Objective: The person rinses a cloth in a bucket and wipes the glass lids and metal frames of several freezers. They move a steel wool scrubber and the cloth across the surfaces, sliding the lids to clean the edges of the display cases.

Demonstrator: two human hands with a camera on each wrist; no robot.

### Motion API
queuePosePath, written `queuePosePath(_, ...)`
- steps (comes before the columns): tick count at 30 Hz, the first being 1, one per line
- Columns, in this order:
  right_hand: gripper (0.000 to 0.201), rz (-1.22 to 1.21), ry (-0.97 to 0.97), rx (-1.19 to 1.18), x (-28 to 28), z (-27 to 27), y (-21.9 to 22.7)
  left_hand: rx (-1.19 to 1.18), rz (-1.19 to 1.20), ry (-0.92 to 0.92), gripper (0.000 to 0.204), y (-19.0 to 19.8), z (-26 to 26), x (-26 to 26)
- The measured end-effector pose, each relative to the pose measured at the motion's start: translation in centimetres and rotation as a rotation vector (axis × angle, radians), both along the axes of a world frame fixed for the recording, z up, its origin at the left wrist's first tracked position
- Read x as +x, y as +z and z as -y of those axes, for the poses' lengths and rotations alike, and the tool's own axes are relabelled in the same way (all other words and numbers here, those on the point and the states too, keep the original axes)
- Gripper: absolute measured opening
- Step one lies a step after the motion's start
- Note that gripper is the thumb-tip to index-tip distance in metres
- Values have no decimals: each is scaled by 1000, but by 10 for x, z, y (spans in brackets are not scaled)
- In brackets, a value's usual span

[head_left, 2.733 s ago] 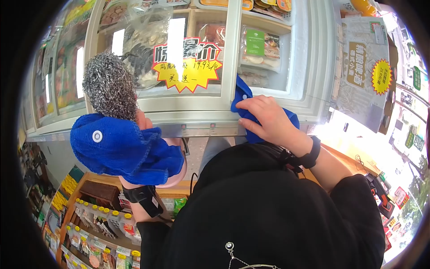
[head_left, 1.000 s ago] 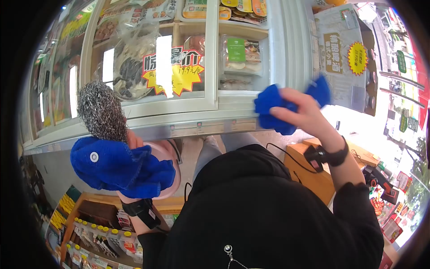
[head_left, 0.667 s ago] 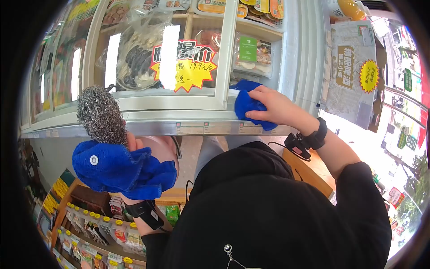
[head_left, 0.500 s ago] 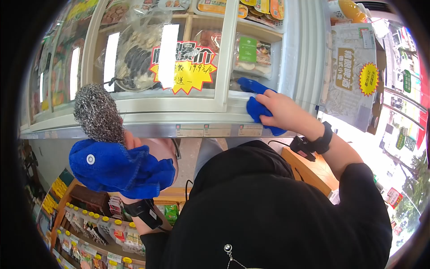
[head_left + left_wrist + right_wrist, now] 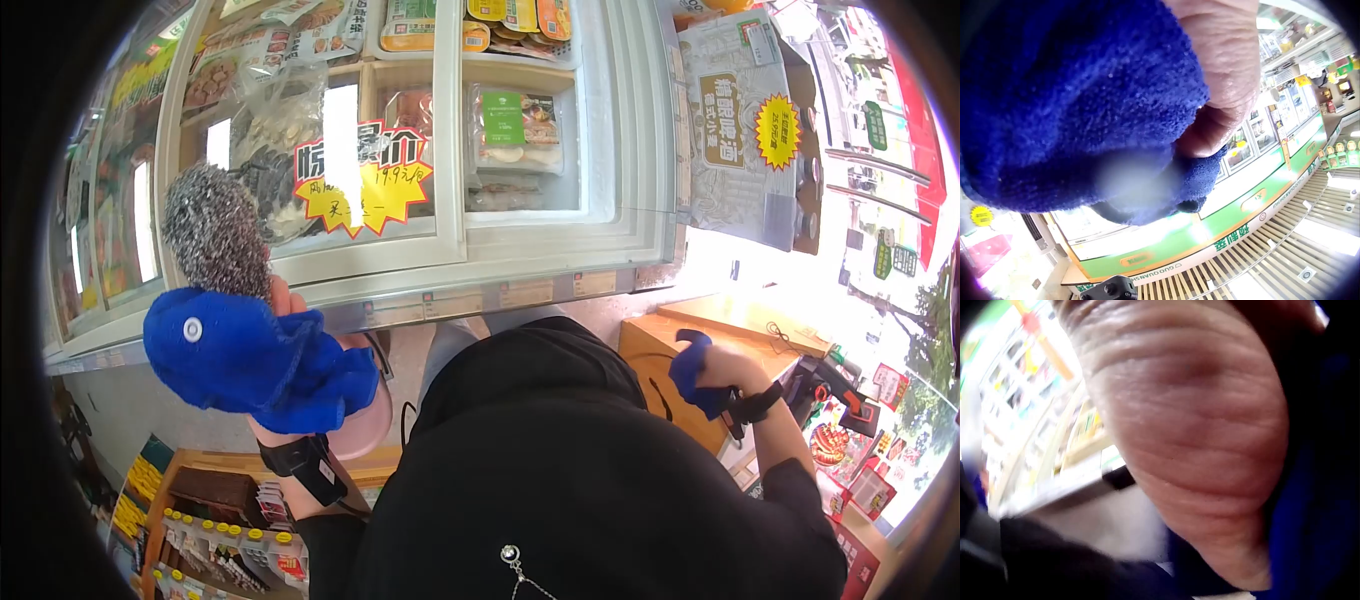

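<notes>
In the head view my left hand (image 5: pixel 284 297), mostly hidden, holds a bunched blue cloth (image 5: pixel 235 350) with a white ring on it. A large grey steel wool scrubber (image 5: pixel 215 230) stands out past the fingertips, held with the cloth. Under the cloth shows a pale pink rounded thing (image 5: pixel 368 425). My right hand (image 5: pixel 728 372), low at the right beside my body, grips a second blue cloth (image 5: pixel 688 375). The left wrist view shows curled fingers against blue cloth (image 5: pixel 1085 112); in the right wrist view the palm (image 5: pixel 1191 412) fills the middle, dark blue fabric beside it.
A chest freezer (image 5: pixel 540 245) with sliding glass lids and packed food lies ahead, its right section uncovered. A yellow price sign (image 5: pixel 365 195) is on the glass. To the right stand a beer carton (image 5: pixel 740 130) and a wooden counter (image 5: pixel 665 335); shelves of snacks (image 5: pixel 225 540) stand lower left.
My right hand wiped along the freezer's front right edge with its cloth, then left it and came down to the right beside my body. My left hand kept its hold on cloth and scrubber.
</notes>
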State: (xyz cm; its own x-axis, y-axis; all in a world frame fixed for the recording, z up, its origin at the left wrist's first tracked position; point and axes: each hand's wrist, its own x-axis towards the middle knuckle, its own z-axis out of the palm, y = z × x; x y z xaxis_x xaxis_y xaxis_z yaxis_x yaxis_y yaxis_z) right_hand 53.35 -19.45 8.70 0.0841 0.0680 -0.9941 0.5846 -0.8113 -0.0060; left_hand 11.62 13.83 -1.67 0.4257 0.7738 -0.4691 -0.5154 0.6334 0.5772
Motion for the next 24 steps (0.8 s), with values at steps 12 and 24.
queuePosePath(12, 27, 180, -764, 836, 0, -118, -9, -66, -90, 24, 51, 21, 5, 14)
queuePosePath(24, 56, 65, 407, 918, -41, -176, -51, 219, -52, -42, 50, 20, 2, 19)
